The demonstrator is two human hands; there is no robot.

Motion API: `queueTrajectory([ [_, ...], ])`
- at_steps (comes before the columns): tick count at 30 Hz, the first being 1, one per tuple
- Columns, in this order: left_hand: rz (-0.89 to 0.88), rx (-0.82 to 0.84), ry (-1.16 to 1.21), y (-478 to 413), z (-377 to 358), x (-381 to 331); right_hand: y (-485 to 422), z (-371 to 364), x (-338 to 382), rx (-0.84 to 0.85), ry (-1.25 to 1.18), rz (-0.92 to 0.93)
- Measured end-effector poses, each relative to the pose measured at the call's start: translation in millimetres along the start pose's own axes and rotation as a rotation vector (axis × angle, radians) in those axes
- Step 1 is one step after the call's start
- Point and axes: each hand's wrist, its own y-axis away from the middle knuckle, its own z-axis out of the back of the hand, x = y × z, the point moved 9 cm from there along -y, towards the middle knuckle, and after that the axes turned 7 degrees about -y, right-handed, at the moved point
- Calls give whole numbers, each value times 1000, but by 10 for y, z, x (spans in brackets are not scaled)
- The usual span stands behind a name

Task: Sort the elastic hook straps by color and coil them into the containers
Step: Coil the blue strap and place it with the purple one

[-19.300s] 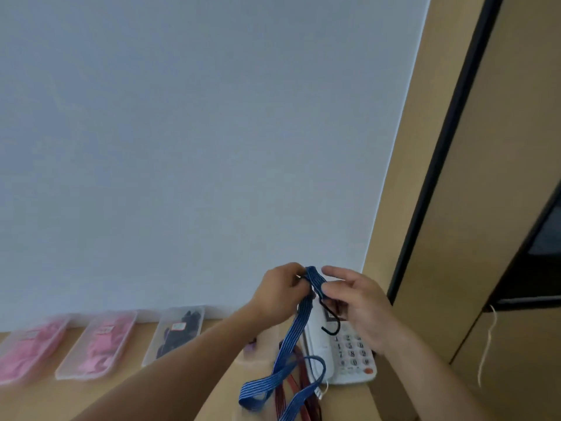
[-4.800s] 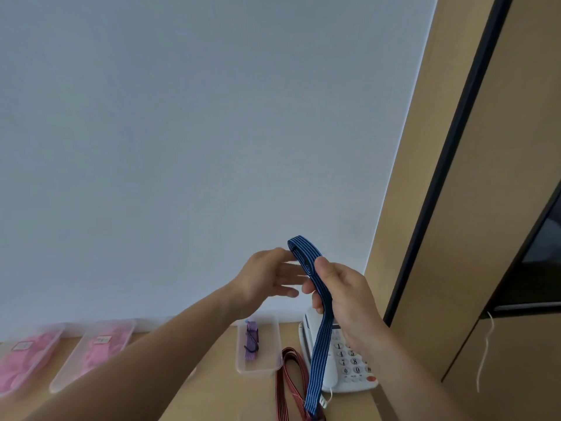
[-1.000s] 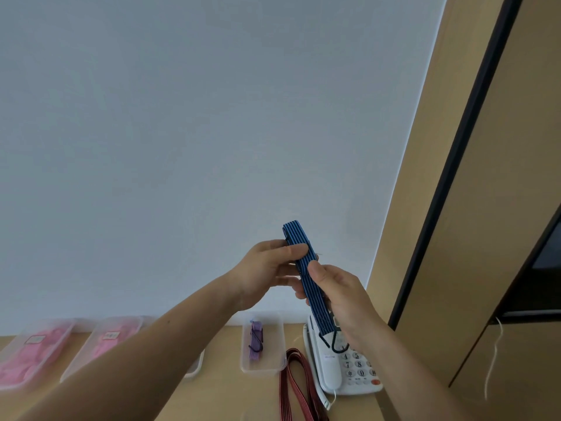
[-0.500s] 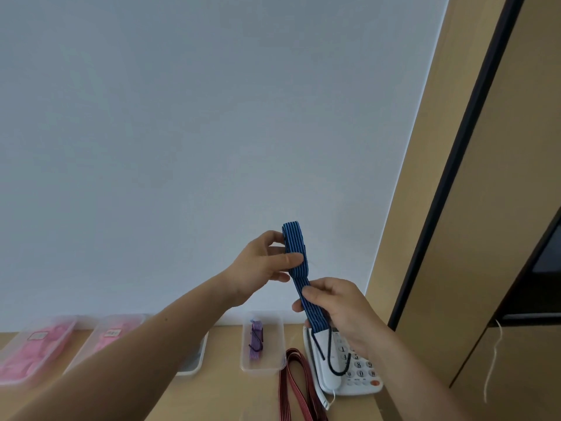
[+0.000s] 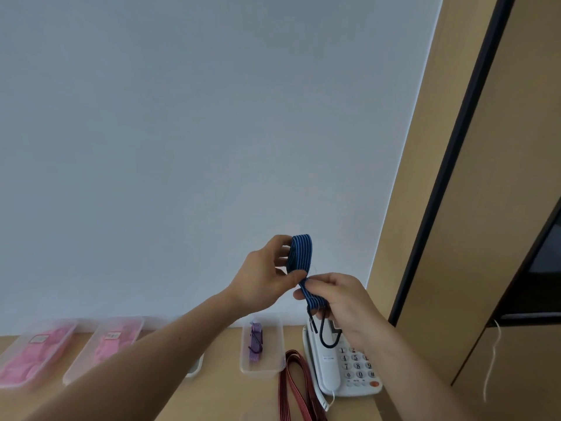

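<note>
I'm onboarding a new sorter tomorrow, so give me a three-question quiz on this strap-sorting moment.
1. True or false: the blue strap is held folded between the left hand and the right hand.
2. What colour is the strap inside the clear container nearest the telephone? A) purple B) green C) yellow
3. Fill in: the red strap lies on the desk between that container and the ____.

Key: 1 true; 2 A; 3 telephone.
</note>
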Motion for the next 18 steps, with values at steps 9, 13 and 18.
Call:
queueTrajectory([
  [9, -251, -33, -522, 52, -94, -186, -31, -61, -17, 75, -190, -20],
  [13, -475, 5, -643, 122, -206, -321, 0, -146, -106, 175, -288, -86],
  [18, -534, 22, -663, 140, -266, -260, -68, -52, -70, 91, -271, -57],
])
